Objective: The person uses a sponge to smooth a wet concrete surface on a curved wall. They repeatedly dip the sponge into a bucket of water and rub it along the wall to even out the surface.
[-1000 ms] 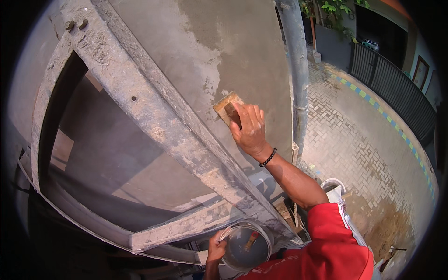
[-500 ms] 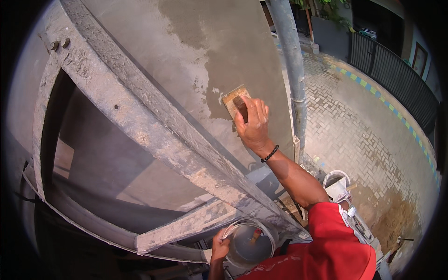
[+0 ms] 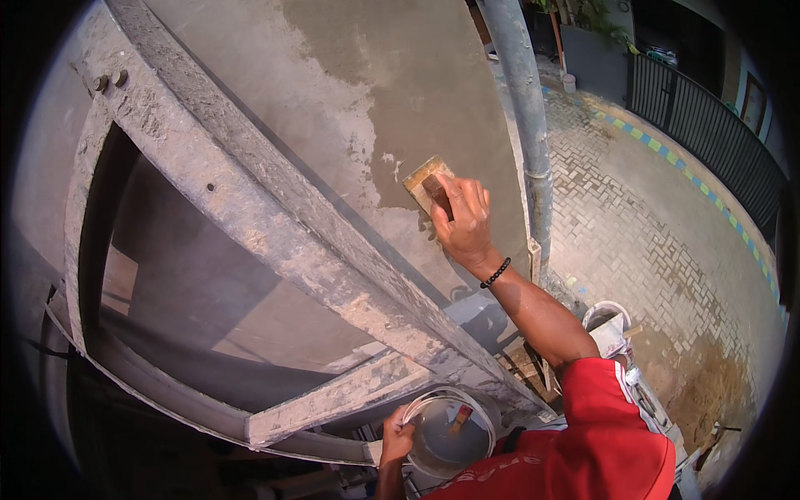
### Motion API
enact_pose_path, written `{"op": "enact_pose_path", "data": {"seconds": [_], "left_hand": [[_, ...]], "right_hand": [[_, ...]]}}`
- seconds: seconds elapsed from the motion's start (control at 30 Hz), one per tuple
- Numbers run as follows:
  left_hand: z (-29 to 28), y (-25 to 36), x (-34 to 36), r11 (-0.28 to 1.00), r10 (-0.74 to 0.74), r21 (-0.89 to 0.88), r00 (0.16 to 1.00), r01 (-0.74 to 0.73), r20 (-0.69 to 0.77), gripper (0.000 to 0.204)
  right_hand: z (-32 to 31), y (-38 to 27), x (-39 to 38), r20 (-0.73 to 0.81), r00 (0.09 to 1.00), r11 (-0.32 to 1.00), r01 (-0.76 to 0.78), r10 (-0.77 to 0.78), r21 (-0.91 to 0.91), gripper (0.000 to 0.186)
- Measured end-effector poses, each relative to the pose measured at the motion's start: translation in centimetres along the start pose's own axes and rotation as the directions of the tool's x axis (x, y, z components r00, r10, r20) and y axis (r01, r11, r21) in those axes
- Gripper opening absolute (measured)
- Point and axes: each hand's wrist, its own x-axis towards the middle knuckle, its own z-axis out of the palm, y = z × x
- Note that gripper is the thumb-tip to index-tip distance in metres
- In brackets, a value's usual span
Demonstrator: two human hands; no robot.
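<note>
My right hand [image 3: 467,221], with a black bead bracelet at the wrist, is wrapped round the dark handle of a small flat plastering float [image 3: 419,181]. The float's pale, worn board lies against the grey plastered wall [image 3: 450,100], near the border between a darker damp patch and a lighter one. Low in the view, my left hand [image 3: 395,442] grips the rim of a bucket [image 3: 493,427]. Inside the bucket are greyish water and a brush [image 3: 460,418] with a red part. The left fingers are partly hidden by the rim.
A mortar-crusted metal beam [image 3: 250,225] with bolts and braces slants across the left side. A grey pipe [image 3: 531,125] runs along the wall's right edge. Beyond lie brick paving [image 3: 617,208], a dark gate [image 3: 700,125] and a white bucket [image 3: 607,312] far below.
My right hand and the float have shifted slightly right and down along the wall. My left hand keeps its grip on the bucket, and the view has tilted a little.
</note>
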Motion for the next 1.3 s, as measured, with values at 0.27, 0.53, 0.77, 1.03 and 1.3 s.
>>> {"op": "enact_pose_path", "data": {"seconds": [0.27, 0.53, 0.77, 1.03, 1.3], "left_hand": [[0.1, 0.5, -0.1, 1.000, -0.002, 0.002, 1.000, 0.002, -0.003, 0.059], [0.2, 1.4, 0.0, 0.999, -0.048, -0.026, 0.999, 0.048, -0.014, 0.054], [0.7, 3.0, 0.8, 0.995, -0.094, -0.026, 0.996, 0.094, 0.002, 0.055], [0.1, -0.3, 1.0, 0.993, -0.100, -0.065, 0.995, 0.099, -0.015, 0.052], [-0.6, -2.3, 1.6, 0.995, -0.095, -0.020, 0.995, 0.095, 0.007, 0.049]], "right_hand": [[-0.1, -0.1, -0.6, -0.004, 1.000, 1.000, -0.020, 0.020, 0.000, 0.056], [-0.6, 2.8, -2.4, -0.017, 0.999, 0.996, -0.028, 0.027, -0.082, 0.059], [0.5, -2.6, 0.7, 0.151, 0.983, 0.994, 0.100, -0.107, 0.053, 0.040], [0.6, -1.8, 6.7, -0.123, 0.992, 0.999, 0.031, -0.034, -0.027, 0.059], [1.1, -2.8, 7.1, -0.109, 0.990, 0.996, 0.085, -0.088, -0.025, 0.057]]}}
